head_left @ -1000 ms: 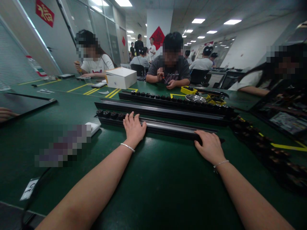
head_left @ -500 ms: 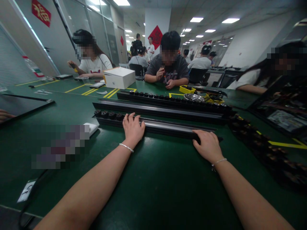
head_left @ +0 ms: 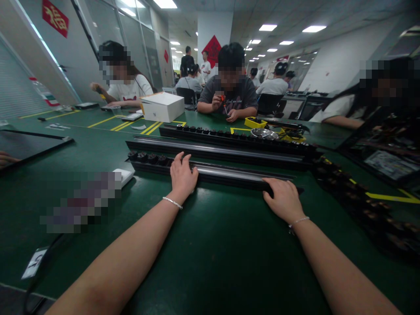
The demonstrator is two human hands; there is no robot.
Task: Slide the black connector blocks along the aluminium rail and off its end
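A long black channel-shaped rail [head_left: 226,174] lies across the table in front of me. Several round black parts [head_left: 152,158] sit in a row in its left end. My left hand [head_left: 183,175] is closed over the rail just right of these parts, fingers curled over the far side; whether a part is under the fingertips is hidden. Near the rail's right end, my right hand [head_left: 285,199] grips it, thumb on the near side and fingers over the top. Behind it lies a second black rail [head_left: 213,151], with no round parts showing.
Farther back is a rail filled with black parts [head_left: 229,134]. A pile of black parts [head_left: 367,205] stretches along the right. A blurred-out object on a cable lies left. Beyond are a white box [head_left: 163,107], a yellow bin [head_left: 256,122] and a metal dish [head_left: 265,134]. Co-workers sit around.
My left hand has shifted slightly along the rail to the right, its fingers a little closer together. The right hand stays in place. The co-worker opposite has moved a screwdriver slightly.
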